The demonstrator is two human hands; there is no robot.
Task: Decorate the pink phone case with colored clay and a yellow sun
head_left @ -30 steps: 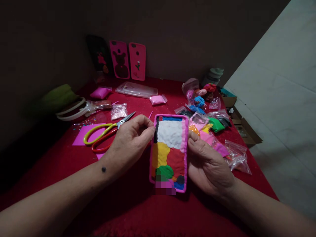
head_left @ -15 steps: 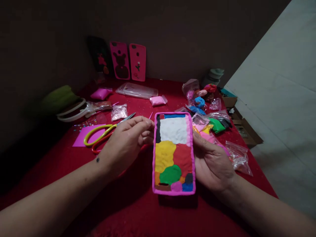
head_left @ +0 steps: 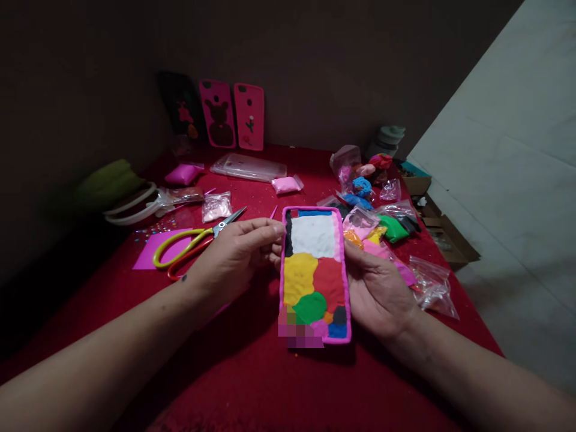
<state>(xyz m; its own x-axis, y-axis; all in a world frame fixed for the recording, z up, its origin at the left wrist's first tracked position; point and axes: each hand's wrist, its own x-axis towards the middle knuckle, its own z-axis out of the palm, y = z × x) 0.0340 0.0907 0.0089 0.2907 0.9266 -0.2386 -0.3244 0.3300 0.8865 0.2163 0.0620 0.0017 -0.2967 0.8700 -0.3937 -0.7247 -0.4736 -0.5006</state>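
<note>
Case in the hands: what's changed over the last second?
The case's lower end has swung to the person's right, so it stands straighter than at first; since the middle picture, it has shifted slightly left. Nothing was visibly let go: the right hand still holds its right edge, the left hand stays at the left. Scissors and bear case stayed put.

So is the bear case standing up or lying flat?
Standing up: the bear case has its bottom edge on the red cloth.

I see my bare left hand [head_left: 238, 249] and right hand [head_left: 382, 294], bare forearms [head_left: 117, 348], one small dark spot [head_left: 184, 278] by the left wrist.
</note>
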